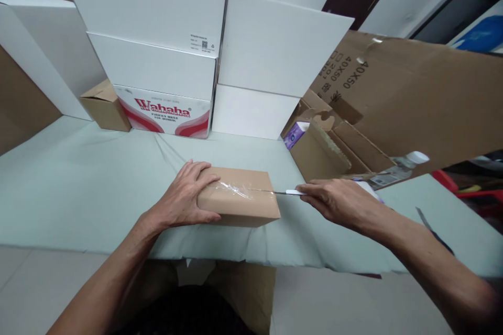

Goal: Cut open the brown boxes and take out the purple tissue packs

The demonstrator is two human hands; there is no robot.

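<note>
A small brown cardboard box (243, 209) lies on the cloth-covered table with crinkled clear tape (236, 188) across its top seam. My left hand (188, 196) grips its left end, fingers over the top and far side, thumb on the near side. In my right hand (330, 199) is a white-handled knife (294, 192), closed in the fingers. Its thin blade points left and meets the right end of the box at the seam. Most of the handle is hidden in my fist.
White boxes (259, 47) and a Wahaha water carton (165, 112) stand stacked at the back, beside a small brown box (106, 107). To the right are an open carton (318, 152), a clear bottle (401, 167) and a thin dark strip (434, 230). The table's front edge (220, 260) is close to me.
</note>
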